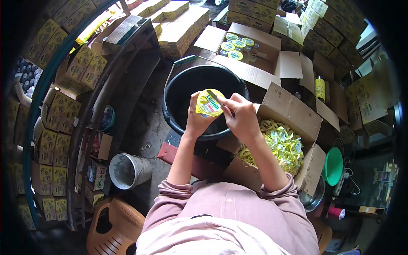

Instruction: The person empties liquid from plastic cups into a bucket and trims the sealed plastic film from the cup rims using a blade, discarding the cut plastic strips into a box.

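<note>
My left hand (197, 117) is wrapped round a lidded plastic cup, its yellow foil lid (208, 104) printed "Lemon" and tilted toward me. Pressed to the lid's right edge are the closed fingers of my right hand (241, 115). A thin dark piece shows at those fingertips, too small to name. Both hands are above a large black bucket (170, 114) with a raised wire handle. To the right, an open carton (293, 102) holds a heap of yellow and white strips (282, 146).
Several yellow-lidded cups (235, 55) stand in an open carton behind the bucket. A stack of yellow lids (320, 89) is further right. A grey pail (129, 170) is on the floor at left, near a brown chair (114, 225). A green bowl (332, 165) leans at right.
</note>
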Tool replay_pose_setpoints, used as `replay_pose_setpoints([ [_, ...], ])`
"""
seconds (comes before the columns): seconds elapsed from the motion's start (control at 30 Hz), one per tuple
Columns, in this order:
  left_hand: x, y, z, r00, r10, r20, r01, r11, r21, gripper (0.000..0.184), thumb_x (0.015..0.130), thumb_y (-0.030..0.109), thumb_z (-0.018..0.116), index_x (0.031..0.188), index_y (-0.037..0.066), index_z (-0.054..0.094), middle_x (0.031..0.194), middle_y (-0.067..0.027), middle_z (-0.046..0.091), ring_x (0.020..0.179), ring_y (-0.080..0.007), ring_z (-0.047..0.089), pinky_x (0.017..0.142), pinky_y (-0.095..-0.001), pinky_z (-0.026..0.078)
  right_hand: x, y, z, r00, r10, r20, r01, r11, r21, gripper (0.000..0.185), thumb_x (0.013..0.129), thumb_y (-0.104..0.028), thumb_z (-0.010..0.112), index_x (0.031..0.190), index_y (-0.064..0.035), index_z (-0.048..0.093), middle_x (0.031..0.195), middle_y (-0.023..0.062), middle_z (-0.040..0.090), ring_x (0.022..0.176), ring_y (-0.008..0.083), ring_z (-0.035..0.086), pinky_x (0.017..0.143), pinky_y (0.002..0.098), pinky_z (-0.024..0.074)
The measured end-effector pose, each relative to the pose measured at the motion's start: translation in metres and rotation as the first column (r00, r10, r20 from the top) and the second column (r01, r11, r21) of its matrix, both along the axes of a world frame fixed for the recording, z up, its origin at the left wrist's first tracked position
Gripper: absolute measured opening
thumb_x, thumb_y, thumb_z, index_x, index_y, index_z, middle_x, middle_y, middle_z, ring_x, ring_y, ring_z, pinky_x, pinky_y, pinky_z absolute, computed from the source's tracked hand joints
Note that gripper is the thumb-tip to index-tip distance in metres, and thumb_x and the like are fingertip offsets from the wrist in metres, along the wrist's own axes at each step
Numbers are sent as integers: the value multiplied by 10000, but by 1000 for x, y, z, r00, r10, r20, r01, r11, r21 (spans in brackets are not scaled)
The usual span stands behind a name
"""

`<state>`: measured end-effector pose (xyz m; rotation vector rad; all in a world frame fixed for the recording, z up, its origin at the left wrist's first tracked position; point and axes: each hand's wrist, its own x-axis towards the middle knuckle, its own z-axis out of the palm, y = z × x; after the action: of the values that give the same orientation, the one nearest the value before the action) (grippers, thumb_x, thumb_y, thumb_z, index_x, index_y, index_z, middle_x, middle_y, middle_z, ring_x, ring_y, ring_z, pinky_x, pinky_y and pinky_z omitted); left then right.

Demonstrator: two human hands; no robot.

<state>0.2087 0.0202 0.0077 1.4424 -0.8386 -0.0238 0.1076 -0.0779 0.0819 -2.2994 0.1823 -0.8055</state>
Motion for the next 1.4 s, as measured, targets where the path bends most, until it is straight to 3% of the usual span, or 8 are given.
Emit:
replay_pose_setpoints([
  [0.27, -1, 0, 1, 1000, -15, -16, 15, 1000, -12, 638, 583, 65, 777, 1075, 74, 370, 967, -118, 573, 890, -194, 585, 758, -302, 486, 2, 4, -3, 1000, 0, -17, -1, 999, -36, 277, 712, 30, 587, 974, -48, 637, 658, 124, 497, 525, 231, 514, 503, 323, 406],
  [0.37, 0, 0, -1, 1000, -8, -21, 8, 1000, 6, 647, 578, 53, 772, 1082, 76, 367, 969, -121, 571, 893, -197, 584, 760, -304, 486, 0, 6, 3, 991, -28, -131, 15, 995, -102, 232, 721, -33, 574, 945, -34, 633, 789, 143, 565, 661, 303, 587, 643, 373, 484],
  [0.57, -1, 0, -1, 999, -5, -45, 7, 999, 32, 648, 567, 33, 763, 1079, 80, 369, 965, -115, 563, 883, -194, 577, 756, -300, 483, 2, 9, -2, 985, -50, -163, 9, 970, -241, 235, 699, -30, 548, 918, -26, 634, 847, 156, 570, 677, 316, 583, 674, 380, 477],
  [1.0, 1, 0, -9, 998, -21, -57, 24, 999, 49, 680, 547, 44, 759, 1101, 77, 367, 972, -107, 526, 890, -205, 556, 757, -313, 468, 1, 4, 2, 966, -34, -255, -24, 975, -219, 234, 684, -4, 551, 896, -46, 641, 807, 153, 557, 699, 316, 576, 680, 393, 464],
  [1.2, 4, -1, -12, 999, 50, 4, -50, 996, 77, 662, 546, 54, 753, 1094, 63, 382, 967, -115, 510, 889, -232, 544, 768, -329, 454, -9, -5, 1, 967, -9, -256, -49, 974, -219, 234, 704, -13, 575, 914, -78, 653, 727, 123, 528, 667, 295, 559, 626, 385, 449],
  [1.27, 5, -1, -13, 994, 68, 80, -76, 992, 98, 656, 561, 62, 768, 1091, 66, 381, 952, -105, 546, 872, -197, 563, 753, -306, 468, -9, -6, 3, 957, -15, -290, -51, 975, -217, 230, 702, -10, 575, 905, -79, 658, 725, 118, 529, 668, 290, 558, 624, 378, 446],
  [1.37, 6, -1, -13, 987, 99, 125, -113, 988, 107, 647, 563, 59, 772, 1084, 62, 389, 954, -104, 559, 866, -183, 572, 752, -298, 473, -10, -5, 10, 921, -31, -388, -65, 971, -231, 236, 676, 20, 548, 867, -56, 666, 786, 136, 565, 744, 297, 590, 718, 387, 477],
  [1.4, 6, -1, -13, 986, 111, 128, -125, 986, 107, 643, 560, 56, 770, 1082, 60, 393, 959, -105, 556, 867, -185, 572, 754, -299, 472, -10, -7, 8, 931, -20, -365, -68, 971, -228, 235, 684, 11, 558, 879, -65, 666, 763, 129, 555, 718, 292, 578, 684, 383, 464],
])
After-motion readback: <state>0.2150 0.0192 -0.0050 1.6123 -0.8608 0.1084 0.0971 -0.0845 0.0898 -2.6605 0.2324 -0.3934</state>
